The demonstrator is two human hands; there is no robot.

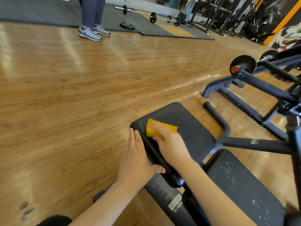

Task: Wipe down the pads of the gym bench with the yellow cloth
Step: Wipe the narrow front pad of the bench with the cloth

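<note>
The gym bench has two black pads. On the far pad (pixel 187 121) lies the folded yellow cloth (pixel 152 128), near its left front corner. My right hand (pixel 169 144) presses down on the cloth, fingers partly covering it. My left hand (pixel 136 159) lies flat against the left side edge of that pad, fingers straight, thumb hooked over the rim, holding nothing loose. The nearer pad (pixel 241 181) at the lower right is speckled with white marks.
A black bench frame bar (pixel 254 144) and curved handle (pixel 216 115) run to the right. A machine with a weight plate (pixel 244 64) stands at right. A person in sneakers (pixel 92 32) stands far left; barbells (pixel 153 17) lie on mats behind. Wooden floor spreads left.
</note>
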